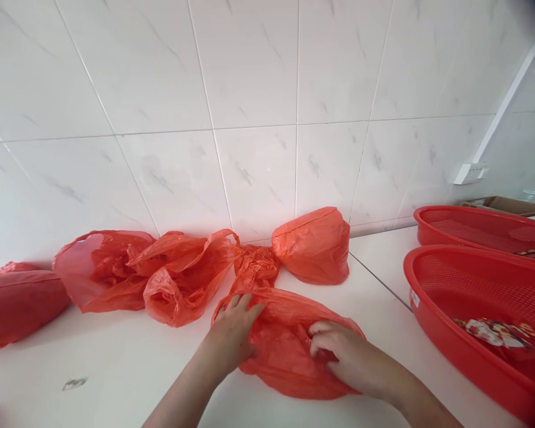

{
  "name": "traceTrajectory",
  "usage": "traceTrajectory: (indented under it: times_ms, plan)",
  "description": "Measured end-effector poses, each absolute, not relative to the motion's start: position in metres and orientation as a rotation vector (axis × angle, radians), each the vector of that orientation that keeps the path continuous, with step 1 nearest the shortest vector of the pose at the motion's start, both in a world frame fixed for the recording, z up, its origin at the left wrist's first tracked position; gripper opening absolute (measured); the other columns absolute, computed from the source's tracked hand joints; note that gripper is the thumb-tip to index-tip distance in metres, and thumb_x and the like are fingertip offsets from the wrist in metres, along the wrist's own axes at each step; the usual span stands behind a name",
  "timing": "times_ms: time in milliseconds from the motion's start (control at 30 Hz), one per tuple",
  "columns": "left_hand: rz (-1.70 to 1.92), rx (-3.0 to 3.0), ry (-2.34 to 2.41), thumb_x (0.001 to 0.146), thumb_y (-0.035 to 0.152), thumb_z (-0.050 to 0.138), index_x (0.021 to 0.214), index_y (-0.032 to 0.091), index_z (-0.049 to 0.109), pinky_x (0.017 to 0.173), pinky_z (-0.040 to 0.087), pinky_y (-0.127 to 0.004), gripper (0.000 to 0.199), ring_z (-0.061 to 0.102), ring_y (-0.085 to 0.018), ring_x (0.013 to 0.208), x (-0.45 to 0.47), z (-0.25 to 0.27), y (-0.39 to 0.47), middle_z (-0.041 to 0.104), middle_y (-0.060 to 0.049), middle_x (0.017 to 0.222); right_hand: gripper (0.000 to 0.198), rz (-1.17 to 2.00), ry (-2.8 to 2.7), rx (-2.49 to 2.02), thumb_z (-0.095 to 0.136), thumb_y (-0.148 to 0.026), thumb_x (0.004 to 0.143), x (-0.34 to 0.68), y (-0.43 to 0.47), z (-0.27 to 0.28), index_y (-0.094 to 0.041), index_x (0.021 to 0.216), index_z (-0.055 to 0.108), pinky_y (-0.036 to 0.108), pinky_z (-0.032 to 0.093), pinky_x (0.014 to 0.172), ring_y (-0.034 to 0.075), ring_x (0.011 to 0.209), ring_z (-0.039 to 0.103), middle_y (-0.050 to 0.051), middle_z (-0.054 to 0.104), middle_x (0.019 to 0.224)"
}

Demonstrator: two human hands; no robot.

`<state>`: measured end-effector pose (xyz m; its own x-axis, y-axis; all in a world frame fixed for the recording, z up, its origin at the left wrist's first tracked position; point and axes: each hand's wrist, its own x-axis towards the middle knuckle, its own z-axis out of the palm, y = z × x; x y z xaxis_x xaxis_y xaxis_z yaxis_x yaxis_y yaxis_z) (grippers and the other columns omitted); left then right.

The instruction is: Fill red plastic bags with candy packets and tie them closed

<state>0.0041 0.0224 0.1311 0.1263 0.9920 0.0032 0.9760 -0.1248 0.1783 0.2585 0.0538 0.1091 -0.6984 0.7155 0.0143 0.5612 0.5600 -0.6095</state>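
Observation:
A thin red plastic bag (289,368) lies spread on the white table in front of me, its mouth loose and crumpled. My left hand (234,333) rests on the bag's left side, fingers stretched out and thumb apart over the edge. On the right, my right hand (350,353) has its fingers curled into the film near the middle of the bag. Its fingertips are partly hidden by the folds. Just behind this bag sits a crumpled red bag (255,266), close to a fuller, closed-looking red bag (314,246) against the wall.
To the left, more red bags (182,279) lie along the tiled wall (254,172). Two red perforated plastic baskets (432,309) stand at the right; the nearer holds small colourful printed packets (494,333). A cardboard box (512,205) is behind them. A seam runs across the table.

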Motion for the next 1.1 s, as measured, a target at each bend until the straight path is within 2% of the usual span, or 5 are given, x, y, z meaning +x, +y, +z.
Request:
traceTrajectory:
  times_ms: [267, 533, 700, 867, 1100]
  plan:
    - [0.155, 2.213, 1.894, 0.055, 0.013, 0.062, 0.122, 0.025, 0.056, 0.09, 0.043, -0.041, 0.068, 0.05, -0.03, 0.111, 0.002, 0.133, 0.018, 0.058, -0.008, 0.117, 0.022, 0.923, -2.101, -1.406, 0.046, -0.035, 0.086, 0.263, 0.078, 0.093, -0.025, 0.102, 0.056, 0.033, 0.048, 0.081, 0.02, 0.098, 0.057, 0.005, 0.06, 0.106]
    - [0.281, 2.372, 1.86, 0.074, 0.016, 0.056, 0.106, 0.025, 0.058, 0.07, 0.045, -0.035, 0.034, 0.059, -0.024, 0.089, 0.019, 0.148, 0.01, 0.061, -0.004, 0.102, 0.027, 0.259, -2.329, -1.343, 0.036, -0.02, 0.09, 0.242, 0.062, 0.101, -0.022, 0.101, 0.061, 0.036, 0.05, 0.077, 0.019, 0.089, 0.06, 0.006, 0.06, 0.101]
    - [0.437, 2.537, 1.827, 0.081, 0.011, 0.053, 0.1, 0.023, 0.059, 0.068, 0.045, -0.033, 0.024, 0.058, -0.022, 0.084, 0.023, 0.149, 0.014, 0.062, -0.003, 0.094, 0.041, 0.388, -2.437, -1.252, 0.05, -0.027, 0.085, 0.238, 0.06, 0.091, -0.024, 0.125, 0.056, 0.041, 0.041, 0.102, 0.024, 0.123, 0.047, 0.008, 0.051, 0.133]
    - [0.837, 2.497, 1.98, 0.09, 0.022, 0.046, 0.103, 0.021, 0.06, 0.079, 0.044, -0.035, 0.019, 0.057, -0.024, 0.092, 0.011, 0.146, 0.025, 0.061, -0.007, 0.102, 0.044, 0.547, -2.481, -1.277, 0.052, -0.029, 0.084, 0.241, 0.063, 0.089, -0.026, 0.128, 0.056, 0.042, 0.036, 0.106, 0.025, 0.126, 0.044, 0.006, 0.049, 0.138]
    - [0.928, 1.788, 2.178, 0.076, 0.061, 0.056, 0.107, 0.024, 0.059, 0.075, 0.046, -0.039, 0.049, 0.059, -0.033, 0.097, -0.029, 0.121, 0.045, 0.061, -0.01, 0.105, 0.028, 0.283, -2.287, -1.093, 0.052, -0.017, 0.083, 0.239, 0.061, 0.099, -0.025, 0.107, 0.065, 0.036, 0.046, 0.093, 0.02, 0.104, 0.057, 0.004, 0.062, 0.115]
